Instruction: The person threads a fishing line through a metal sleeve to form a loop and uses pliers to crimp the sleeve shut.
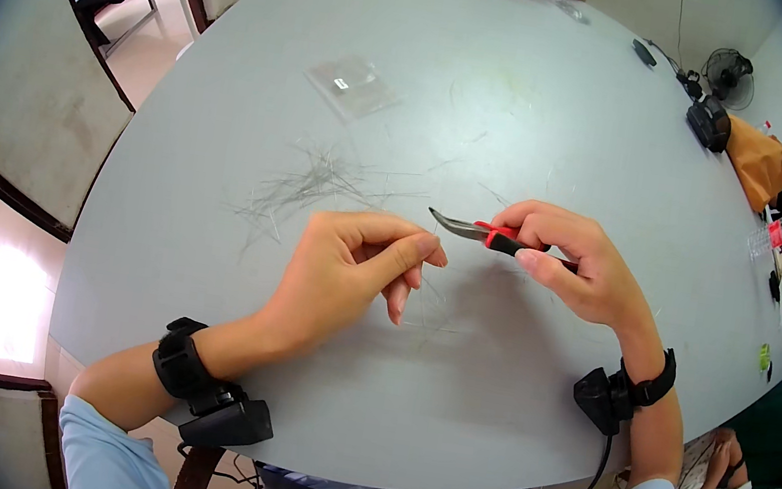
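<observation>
A broad, pale grey tabletop (448, 405) with curving edges fills most of the view. Over its near half are the person's two bare hands. The left hand (348, 263) has thumb and index finger pressed together, the other fingers curled beneath; whether a fine strand is pinched between them is too small to tell. The right hand (575, 262) has its fingers clamped on the handles of a pair of pliers (505, 241). Toward the right edge sits an orange bag (755, 162), with a black case (707, 123) just beside it. A flat, clear plastic bag (352, 87) lies beyond the left hand, a small white patch on it. Each wrist carries a strapped black device, one on the left (228, 423), one on the right (598, 402). Nearer the hands, a loose heap of thin strands (320, 178) spreads between the clear bag and the left hand, its pieces crossing at many angles. The pliers, red and black at the grip, point leftward, their curved metal tip just above the left fingertips. Smallest are a few single strands (439, 330), scattered right of the left hand.
</observation>
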Demonstrator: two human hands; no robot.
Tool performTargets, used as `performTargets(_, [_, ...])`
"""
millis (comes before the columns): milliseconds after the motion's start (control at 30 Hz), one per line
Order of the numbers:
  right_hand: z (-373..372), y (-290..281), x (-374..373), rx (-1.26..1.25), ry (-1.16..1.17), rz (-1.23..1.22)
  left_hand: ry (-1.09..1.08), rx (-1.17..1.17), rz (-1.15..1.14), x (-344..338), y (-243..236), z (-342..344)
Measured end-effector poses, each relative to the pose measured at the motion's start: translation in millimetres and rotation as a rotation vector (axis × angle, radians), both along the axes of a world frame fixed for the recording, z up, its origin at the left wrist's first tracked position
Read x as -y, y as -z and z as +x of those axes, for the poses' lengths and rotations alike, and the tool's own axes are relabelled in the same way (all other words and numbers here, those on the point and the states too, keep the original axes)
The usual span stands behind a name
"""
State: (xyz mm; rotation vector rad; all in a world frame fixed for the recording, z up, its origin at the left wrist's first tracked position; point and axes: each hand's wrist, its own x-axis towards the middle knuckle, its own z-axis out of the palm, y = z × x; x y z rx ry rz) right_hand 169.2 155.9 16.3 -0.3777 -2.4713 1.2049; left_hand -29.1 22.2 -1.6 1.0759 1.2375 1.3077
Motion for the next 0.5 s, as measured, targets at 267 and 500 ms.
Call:
performTargets(267, [-0.1, -1.1, 8.6, 0.056, 0.104, -0.074, 0.03, -0.01, -0.034, 0.3, -0.5, 0.0])
performTargets(500, [-1.0, -1.6, 11.0, -0.011, 0.176, -0.036, 0.021, -0.088, -0.035, 0.5, -4.6, -0.9])
